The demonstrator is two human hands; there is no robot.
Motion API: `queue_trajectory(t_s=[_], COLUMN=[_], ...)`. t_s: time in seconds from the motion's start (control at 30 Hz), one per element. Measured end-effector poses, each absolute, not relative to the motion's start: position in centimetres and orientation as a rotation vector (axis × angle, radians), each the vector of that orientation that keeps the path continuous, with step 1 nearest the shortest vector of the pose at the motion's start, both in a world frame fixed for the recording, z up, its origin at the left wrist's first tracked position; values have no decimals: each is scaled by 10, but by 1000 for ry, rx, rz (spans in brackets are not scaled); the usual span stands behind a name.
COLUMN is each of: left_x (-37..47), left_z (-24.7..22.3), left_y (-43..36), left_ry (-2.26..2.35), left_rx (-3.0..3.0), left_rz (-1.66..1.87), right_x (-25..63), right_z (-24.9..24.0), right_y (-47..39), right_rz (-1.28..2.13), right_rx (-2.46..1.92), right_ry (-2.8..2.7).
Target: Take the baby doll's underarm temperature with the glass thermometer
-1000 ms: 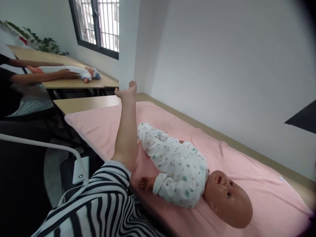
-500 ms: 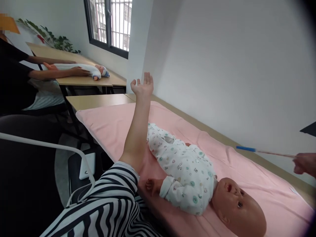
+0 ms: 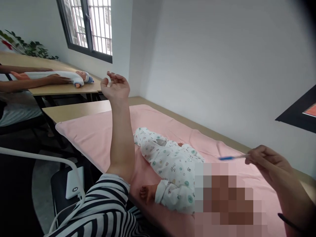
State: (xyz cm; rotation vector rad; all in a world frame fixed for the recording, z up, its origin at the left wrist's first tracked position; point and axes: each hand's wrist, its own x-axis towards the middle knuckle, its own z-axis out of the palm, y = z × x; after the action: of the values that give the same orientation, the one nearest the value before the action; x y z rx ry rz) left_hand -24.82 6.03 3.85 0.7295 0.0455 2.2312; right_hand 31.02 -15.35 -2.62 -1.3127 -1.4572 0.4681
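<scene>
A thin blue-ended stick [image 3: 233, 158] hung near the pixelated area that covered the head of a doll [image 3: 170, 163], gripped at one end in the person's right hand [image 3: 268, 164]; the narrow fingertip pinch apparently served to leave the blue end clear. The doll lay in printed white clothes on a pink cloth [image 3: 84, 130] spread over a desk [image 3: 76, 110], likely as a soft layer beneath it. The left hand [image 3: 117, 87], fingers loosely curled and apart from the thumb, was held up near the desk's far end with nothing visible in it, perhaps to keep out of the doll's way. Beyond, a second person's hands [image 3: 58, 79] rested along another doll [image 3: 77, 80] on a farther desk [image 3: 86, 89], seemingly steadying it. A white device [image 3: 74, 181] sat on a dark seat, alongside a pale cable [image 3: 59, 159].
</scene>
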Motion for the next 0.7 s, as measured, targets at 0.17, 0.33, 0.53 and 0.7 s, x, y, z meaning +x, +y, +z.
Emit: queue_trajectory(t_s=[0.17, 0.33, 0.53, 0.7], left_x=[-218, -136, -79, -88], left_z=[67, 66, -24, -68], left_y=[14, 4, -3, -6], left_ry=[-213, 155, 688, 705], left_rx=[697, 1713, 2661, 2604], left_rz=[2141, 1827, 76, 56], right_x=[321, 329, 343, 348], right_z=[-16, -14, -20, -17], right_y=[-165, -167, -173, -184], right_rz=[369, 517, 604, 510], right_rx=[-1239, -1431, -1310, -1392], right_ry=[-1350, -1320, -1219, -1349])
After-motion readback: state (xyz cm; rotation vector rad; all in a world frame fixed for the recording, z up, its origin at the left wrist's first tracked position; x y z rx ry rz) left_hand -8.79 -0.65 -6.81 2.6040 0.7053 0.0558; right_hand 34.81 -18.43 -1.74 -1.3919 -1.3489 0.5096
